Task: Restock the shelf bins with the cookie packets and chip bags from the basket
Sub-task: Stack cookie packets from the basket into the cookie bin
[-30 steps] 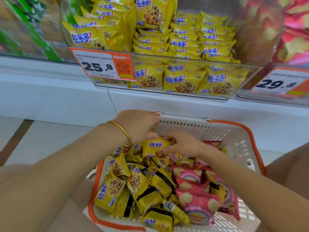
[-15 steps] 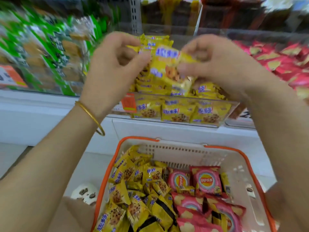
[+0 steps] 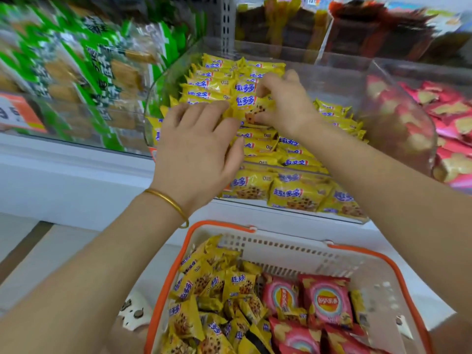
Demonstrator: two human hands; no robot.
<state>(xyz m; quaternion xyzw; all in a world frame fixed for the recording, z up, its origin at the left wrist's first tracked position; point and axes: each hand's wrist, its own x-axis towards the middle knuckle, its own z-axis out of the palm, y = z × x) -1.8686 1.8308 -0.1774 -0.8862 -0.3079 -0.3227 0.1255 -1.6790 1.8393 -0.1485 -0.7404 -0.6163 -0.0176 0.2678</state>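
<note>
A clear shelf bin (image 3: 339, 72) holds stacked yellow cookie packets (image 3: 301, 192). Both my hands are over its left half. My right hand (image 3: 286, 103) pinches a yellow cookie packet (image 3: 251, 104) at its right edge, on top of the stack. My left hand (image 3: 196, 146), with a gold bangle on the wrist, lies with its fingers stretched against the packet's left side. Below, the white basket with an orange rim (image 3: 293, 249) holds more yellow cookie packets (image 3: 204, 302) on its left and red chip bags (image 3: 329, 302) on its right.
A bin of red chip bags (image 3: 439, 123) stands to the right of the cookie bin. Green-and-white packets (image 3: 76, 80) fill the bin on the left. Dark packets (image 3: 357, 29) sit on the shelf above. An orange price tag (image 3: 18, 113) shows at far left.
Both hands lifted a cookie packet out of the basket, raised it in front of the shelf, and now hold it down on the stack inside the cookie bin.
</note>
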